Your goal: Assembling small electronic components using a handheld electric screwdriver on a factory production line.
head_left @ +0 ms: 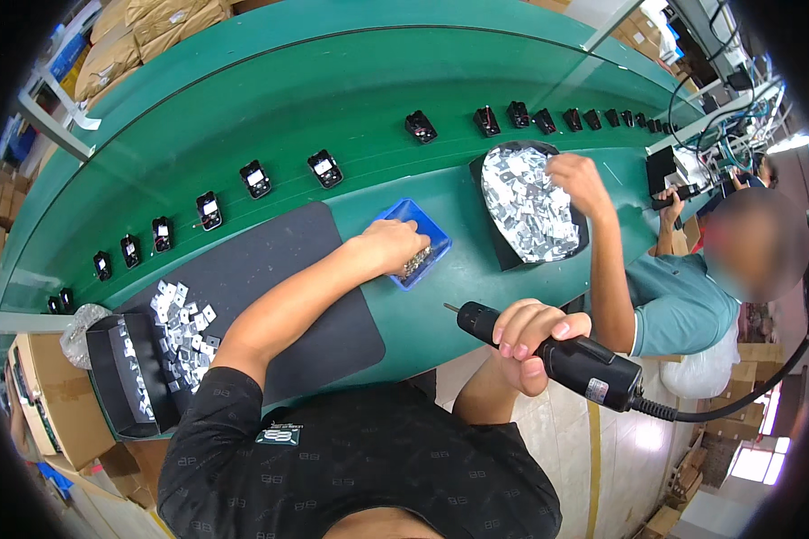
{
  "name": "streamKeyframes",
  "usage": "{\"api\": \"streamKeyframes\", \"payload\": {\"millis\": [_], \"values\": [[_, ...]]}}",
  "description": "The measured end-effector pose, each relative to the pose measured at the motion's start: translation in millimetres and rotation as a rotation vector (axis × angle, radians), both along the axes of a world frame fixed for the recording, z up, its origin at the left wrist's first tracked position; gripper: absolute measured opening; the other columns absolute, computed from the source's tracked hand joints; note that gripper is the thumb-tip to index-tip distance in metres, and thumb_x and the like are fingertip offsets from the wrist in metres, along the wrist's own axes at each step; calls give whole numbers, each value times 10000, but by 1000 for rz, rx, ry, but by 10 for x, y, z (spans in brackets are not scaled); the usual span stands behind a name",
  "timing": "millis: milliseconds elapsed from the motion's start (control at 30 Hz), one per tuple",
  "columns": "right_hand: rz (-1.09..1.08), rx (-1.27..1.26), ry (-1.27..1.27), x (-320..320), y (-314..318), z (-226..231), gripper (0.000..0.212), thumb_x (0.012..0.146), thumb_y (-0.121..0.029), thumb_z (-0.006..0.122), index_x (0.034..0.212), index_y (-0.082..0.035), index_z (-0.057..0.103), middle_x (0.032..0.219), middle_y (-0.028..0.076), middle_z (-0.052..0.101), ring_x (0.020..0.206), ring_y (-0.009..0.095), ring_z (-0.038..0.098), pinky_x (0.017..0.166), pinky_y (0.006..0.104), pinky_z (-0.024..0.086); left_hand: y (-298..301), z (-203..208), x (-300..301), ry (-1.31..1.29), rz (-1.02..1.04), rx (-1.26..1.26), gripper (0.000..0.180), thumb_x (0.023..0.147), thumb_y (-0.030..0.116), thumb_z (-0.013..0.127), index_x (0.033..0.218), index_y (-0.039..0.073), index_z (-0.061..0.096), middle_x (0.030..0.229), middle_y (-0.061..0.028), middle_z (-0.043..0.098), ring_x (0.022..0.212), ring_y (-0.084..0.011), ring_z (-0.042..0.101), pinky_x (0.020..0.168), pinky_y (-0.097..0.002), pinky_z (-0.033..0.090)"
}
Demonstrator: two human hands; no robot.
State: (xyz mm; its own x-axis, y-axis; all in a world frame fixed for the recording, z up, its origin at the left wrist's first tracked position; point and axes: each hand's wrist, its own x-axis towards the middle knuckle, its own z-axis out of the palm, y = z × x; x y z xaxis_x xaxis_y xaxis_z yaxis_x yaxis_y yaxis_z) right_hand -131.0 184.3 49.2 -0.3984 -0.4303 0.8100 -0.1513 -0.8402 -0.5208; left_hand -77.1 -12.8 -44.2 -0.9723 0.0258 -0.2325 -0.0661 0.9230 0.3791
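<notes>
My right hand point(532, 344) is wrapped round a black electric screwdriver point(593, 372), held in the air in front of the bench. Its bit points left and a thick cord trails off to the right. My left hand point(394, 246) reaches into a small blue bin point(433, 261) of small metal screws point(415, 260). The fingers of that hand are bent together down in the bin; their tips are hidden, so what they pinch does not show. Under my left forearm lies a dark grey mat point(288, 260).
Black housings point(325, 168) line the green conveyor belt point(368, 117) behind the bench. Small metal plates point(189, 328) lie on the mat beside a black box point(135, 382). At right, a co-worker's hand point(580, 182) hovers over a black bin of white-silver pieces point(530, 207).
</notes>
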Motion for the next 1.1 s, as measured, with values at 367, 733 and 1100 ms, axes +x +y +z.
{"api": "streamKeyframes", "payload": {"millis": [367, 733, 1100], "values": [[-42, 17, -28, 32, -18, 21, 354, 771, -94, 616, 1046, -61, 396, 635, 14, 504, 474, 123, 503, 458, 257, 446, 145, -44, 266, -110, -287, 46, 412, 630, 108, 718, 1018, 108, 580, 1005, -101, 536, 962, -296, 525, 816, -389, 455], [-108, 7, -70, 79, 47, 41, 357, 766, -108, 610, 1051, -59, 401, 623, 14, 474, 464, 117, 481, 451, 240, 422, 185, -41, 277, -217, -194, 116, 444, 639, 82, 706, 1056, 85, 551, 989, -165, 560, 909, -337, 579, 739, -413, 483], [-104, -67, -136, 100, 124, 51, 372, 735, -43, 618, 1038, -29, 402, 620, 44, 494, 470, 151, 501, 471, 277, 460, 141, -108, 309, 177, 89, 368, 167, 793, 135, 580, 904, 39, 660, 827, -165, 649, 782, -313, 631, 721, -388, 495]]}}
